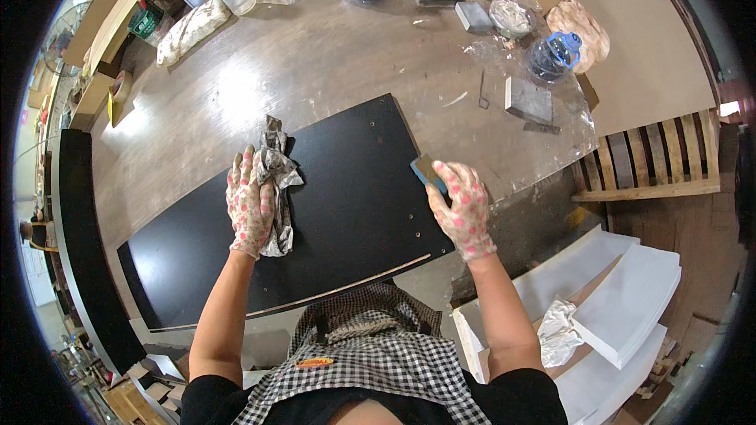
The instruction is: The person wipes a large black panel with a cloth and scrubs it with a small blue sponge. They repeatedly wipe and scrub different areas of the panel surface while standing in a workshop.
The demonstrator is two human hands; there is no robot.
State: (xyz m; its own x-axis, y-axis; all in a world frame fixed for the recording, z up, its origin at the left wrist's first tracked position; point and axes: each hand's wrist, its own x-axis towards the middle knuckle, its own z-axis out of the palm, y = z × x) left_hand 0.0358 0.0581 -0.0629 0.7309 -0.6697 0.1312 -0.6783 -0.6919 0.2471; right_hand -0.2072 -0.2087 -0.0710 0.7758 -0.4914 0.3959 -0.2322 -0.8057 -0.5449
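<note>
A black panel [346,189] with small holes near its right end lies flat on the worktable in front of me. My left hand [251,208], in a pink-spotted glove, rests flat on it with fingers stretched out. Along that hand's right side lies a crumpled, stained rag [277,167]; whether part of it is under the palm I cannot tell. At the panel's right edge, my right hand [462,208], gloved alike, is closed around a blue-and-tan sanding block [429,174]. A pale strip [362,279] runs along the panel's near edge.
Grey blocks [529,101], a blue-capped bottle [551,57] and a hex key [483,90] sit at the far right of the worktable [339,55]. Bottles, tubs and bags crowd its far side. White panels [628,299] are stacked at lower right, near a wooden pallet [650,157].
</note>
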